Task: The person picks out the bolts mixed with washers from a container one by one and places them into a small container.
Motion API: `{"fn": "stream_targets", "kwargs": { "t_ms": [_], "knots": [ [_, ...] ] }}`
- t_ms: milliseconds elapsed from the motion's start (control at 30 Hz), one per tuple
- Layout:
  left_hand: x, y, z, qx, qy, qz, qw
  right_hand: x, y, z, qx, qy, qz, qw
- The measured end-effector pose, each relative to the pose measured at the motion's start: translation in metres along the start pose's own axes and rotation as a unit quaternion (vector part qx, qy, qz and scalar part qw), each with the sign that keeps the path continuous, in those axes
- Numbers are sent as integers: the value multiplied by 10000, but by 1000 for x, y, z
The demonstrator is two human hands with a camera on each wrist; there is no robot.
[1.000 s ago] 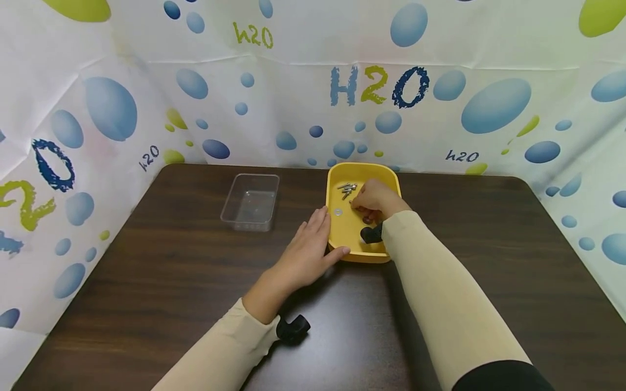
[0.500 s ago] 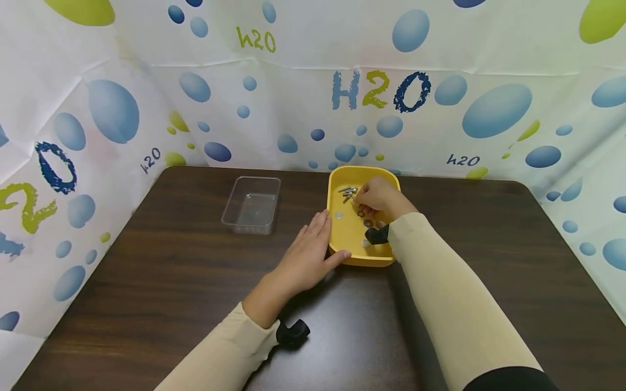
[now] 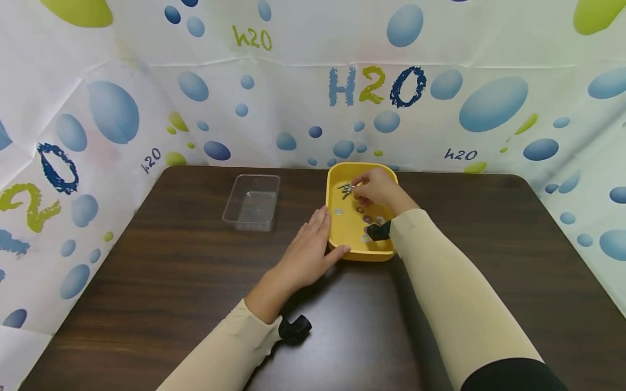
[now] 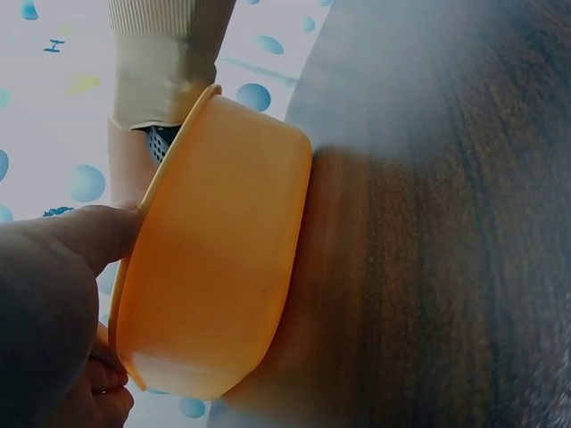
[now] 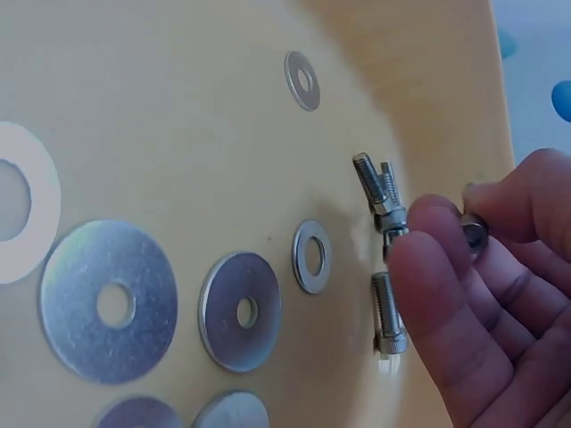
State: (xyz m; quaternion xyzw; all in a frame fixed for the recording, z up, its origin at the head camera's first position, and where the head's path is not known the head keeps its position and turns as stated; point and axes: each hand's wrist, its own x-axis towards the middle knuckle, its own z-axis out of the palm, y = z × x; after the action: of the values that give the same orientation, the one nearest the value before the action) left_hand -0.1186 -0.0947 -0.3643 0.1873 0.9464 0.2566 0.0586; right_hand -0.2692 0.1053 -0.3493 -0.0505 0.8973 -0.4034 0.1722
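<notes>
My left hand (image 3: 305, 255) lies along the near left corner of a yellow plastic tray (image 3: 349, 241). Its straight fingers touch the left side, and the thumb (image 4: 98, 234) rests on the rim. Inside the tray, my right hand (image 3: 379, 189) pinches a small socket-head bolt (image 5: 475, 234) between thumb and fingertips. Below those fingers lies a small heap of metal bolts (image 5: 385, 308). Flat washers of several sizes are spread over the tray floor, among them a large washer (image 5: 109, 303), a medium washer (image 5: 241, 312) and a small washer (image 5: 312, 257).
To the left of the tray stands a clear plastic box (image 3: 251, 202) on the dark wooden table (image 3: 161, 260). A white sheet (image 3: 298, 98) printed with blue drops hangs behind the table. Black wrist cameras sit at both cuffs.
My right hand has shifted slightly toward the tray's back and up, uncovering a small ring-shaped washer. The left hand has stayed at the tray's corner.
</notes>
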Motion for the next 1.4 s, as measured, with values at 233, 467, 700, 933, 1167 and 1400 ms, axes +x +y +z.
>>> {"fn": "stream_targets", "kwargs": {
  "t_ms": [233,467,700,933,1167,1400],
  "knots": [
    [-1,-3,0,-76,29,-6,10000,-2,-3,-1,185,-247,-88,9995],
    [-1,-3,0,-121,-17,26,9999,-5,-4,-2,356,-217,33,9991],
    [-1,-3,1,-110,83,15,9999,-5,-5,-4,106,-206,-86,9997],
    [-3,-6,-5,-251,230,92,9994,-4,-7,-8,45,-2,-186,9998],
    [-11,-25,-36,-265,620,-187,9976,-5,-21,-7,-48,29,-491,9988],
    [-26,-64,-72,-424,1188,-486,9908,-13,-52,-3,-227,221,-1048,9940]
  ]
}}
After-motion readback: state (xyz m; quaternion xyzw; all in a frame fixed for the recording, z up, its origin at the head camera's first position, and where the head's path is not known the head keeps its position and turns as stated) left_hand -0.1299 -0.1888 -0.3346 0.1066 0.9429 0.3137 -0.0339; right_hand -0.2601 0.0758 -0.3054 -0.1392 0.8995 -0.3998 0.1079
